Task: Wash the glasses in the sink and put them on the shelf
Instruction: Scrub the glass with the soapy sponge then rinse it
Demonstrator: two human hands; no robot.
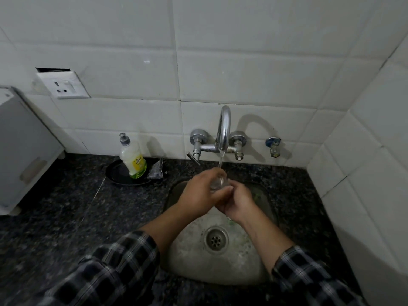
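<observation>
2 hands meet above the sink [192, 250], both on 1 clear glass [217, 183] held under the tap [224, 129]. The left hand [198, 193] reaches in from the left with its fingers curled round the upper part of the glass, a closed grip. The right hand [239, 204] sits just below and to the right, its fingers wrapped round the lower part, so its grip is closed on the glass too. The 2 hands touch each other. Fingers hide most of the glass and the rest is blurred, so its tilt cannot be told.

A thin stream of water [221, 159] runs from the curved spout down onto the glass. The glass hangs over the far half of the steel basin, well apart from the drain [216, 239]. Checked sleeves [123, 261] end at mid-forearm.

On the dark speckled surface [66, 206] left of the sink, a black dish [117, 173] carries 1 leaning bottle of dish soap [132, 160] with a grey cap. Its yellow and green label has writing too small to read. A grey scouring pad [155, 171] lies just beside the bottle.

A white box [22, 151] stands at the left edge. A socket plate [64, 85] sits on the white tiled wall above it. A small valve with a blue handle [273, 146] is fixed to the wall right of the tap.
</observation>
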